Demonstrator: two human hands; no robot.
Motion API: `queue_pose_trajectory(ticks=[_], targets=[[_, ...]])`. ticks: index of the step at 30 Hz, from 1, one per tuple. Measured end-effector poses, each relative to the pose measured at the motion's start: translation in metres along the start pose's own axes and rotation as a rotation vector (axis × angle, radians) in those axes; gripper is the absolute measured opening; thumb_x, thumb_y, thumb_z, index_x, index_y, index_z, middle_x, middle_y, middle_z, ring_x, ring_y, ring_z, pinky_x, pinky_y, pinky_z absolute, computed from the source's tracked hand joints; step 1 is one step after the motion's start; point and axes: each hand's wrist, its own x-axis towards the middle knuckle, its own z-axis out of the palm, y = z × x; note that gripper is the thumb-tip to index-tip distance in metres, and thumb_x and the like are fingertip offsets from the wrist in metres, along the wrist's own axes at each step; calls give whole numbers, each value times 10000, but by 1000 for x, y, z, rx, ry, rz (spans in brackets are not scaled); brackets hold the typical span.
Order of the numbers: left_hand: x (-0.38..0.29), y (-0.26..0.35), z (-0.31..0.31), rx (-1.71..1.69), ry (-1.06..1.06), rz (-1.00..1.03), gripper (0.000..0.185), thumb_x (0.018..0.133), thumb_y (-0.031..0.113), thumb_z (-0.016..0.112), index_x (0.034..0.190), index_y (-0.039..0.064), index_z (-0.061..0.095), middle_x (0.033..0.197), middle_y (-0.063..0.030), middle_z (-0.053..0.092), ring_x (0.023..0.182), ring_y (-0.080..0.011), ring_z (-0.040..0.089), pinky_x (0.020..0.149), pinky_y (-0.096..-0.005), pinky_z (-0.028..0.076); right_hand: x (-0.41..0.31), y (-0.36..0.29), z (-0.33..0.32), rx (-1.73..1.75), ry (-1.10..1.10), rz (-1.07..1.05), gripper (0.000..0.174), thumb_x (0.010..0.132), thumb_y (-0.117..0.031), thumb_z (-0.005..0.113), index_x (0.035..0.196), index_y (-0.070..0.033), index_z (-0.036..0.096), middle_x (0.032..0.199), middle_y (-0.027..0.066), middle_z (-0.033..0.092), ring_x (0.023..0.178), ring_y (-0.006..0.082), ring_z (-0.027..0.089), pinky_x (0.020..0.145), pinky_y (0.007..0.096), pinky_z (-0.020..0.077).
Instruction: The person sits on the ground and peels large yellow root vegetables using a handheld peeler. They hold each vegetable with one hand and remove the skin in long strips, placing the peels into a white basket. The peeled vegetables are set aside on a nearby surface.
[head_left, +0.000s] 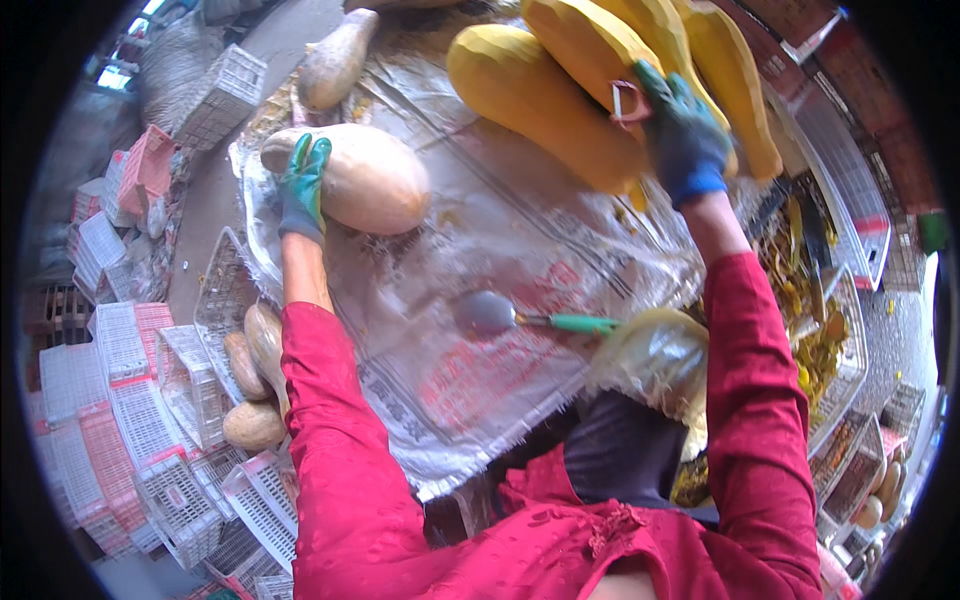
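My left hand (304, 184), in a green-coated work glove, grips the neck end of a pale, unpeeled butternut-type squash (379, 180) lying on a white woven plastic sack (480, 255). My right hand (684, 135), in a green and blue glove, holds a pink-framed vegetable peeler (626, 103). It is over several large peeled yellow-orange squashes (525, 97) grouped at the far right of the sack. A large spoon (487, 313) with a green handle lies on the sack between my arms. Another unpeeled squash (337, 64) is at the far left.
A crate of peelings (821, 352) stands to my right. On my left, a crate (217, 292) holds unpeeled squashes (255, 360), with stacked white and pink plastic crates (124, 382) beyond. A clear plastic bag (652, 360) is near my right forearm.
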Motion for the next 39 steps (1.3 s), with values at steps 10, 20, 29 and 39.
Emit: queue_pose_trajectory(ticks=[10, 20, 29, 39], targets=[[-172, -16, 151, 449, -145, 292, 589, 926, 243, 797, 1409, -21, 588, 1248, -179, 699, 1228, -229, 606, 1100, -390, 455, 16, 3, -21, 141, -149, 41, 472, 1008, -291, 555, 1475, -346, 507, 1303, 157, 628, 1118, 401, 665, 879, 523, 547], [-157, -61, 212, 1183, -85, 752, 415, 1015, 477, 577, 1060, 118, 782, 1095, -128, 762, 1060, -347, 672, 1036, -514, 379, -53, 65, -47, 615, 154, 312, 429, 1007, -212, 580, 1436, -192, 596, 1175, 133, 751, 1070, 325, 719, 933, 379, 557], [-211, -55, 282, 1070, -26, 831, 342, 962, 401, 656, 964, 85, 786, 1012, -108, 773, 979, -318, 695, 941, -486, 457, -134, 147, -41, 466, -272, 725, 393, 920, -348, 638, 1248, -131, 649, 1081, 247, 712, 1020, 402, 702, 867, 462, 533], [-221, -46, 262, 305, -208, 597, 313, 1065, 199, 561, 1218, -12, 734, 1187, -104, 748, 1053, -166, 670, 977, -363, 519, -114, 147, 14, 524, -23, 298, 588, 931, -266, 709, 1478, -156, 522, 1399, 236, 599, 1290, 382, 596, 1097, 427, 466]])
